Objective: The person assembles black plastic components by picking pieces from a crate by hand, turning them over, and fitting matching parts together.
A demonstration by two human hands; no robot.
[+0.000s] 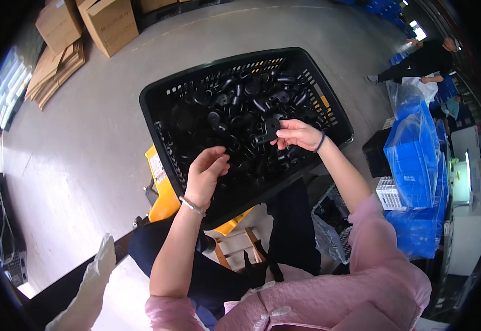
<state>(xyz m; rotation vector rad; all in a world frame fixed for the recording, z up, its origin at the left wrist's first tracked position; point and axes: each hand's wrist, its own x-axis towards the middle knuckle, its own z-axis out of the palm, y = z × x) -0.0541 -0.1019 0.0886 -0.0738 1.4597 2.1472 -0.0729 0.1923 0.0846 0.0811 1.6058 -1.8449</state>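
Closest to me I see my own pink sleeves and dark trousers, with a small wooden stool between my knees. My left hand is raised over the near edge of the black crate, fingers curled loosely inward and palm turned toward me; I can't tell whether it grips anything, and a thin bracelet sits on that wrist. A little further out, my right hand pinches a flat black plastic part between thumb and fingertips, holding it just above the heap of similar black parts that fills the crate. The crate rests on a yellow cart. To my right stand blue bins wrapped in plastic. Beyond the crate the concrete floor stretches to cardboard boxes at the far left, and another person bends over at the far right.
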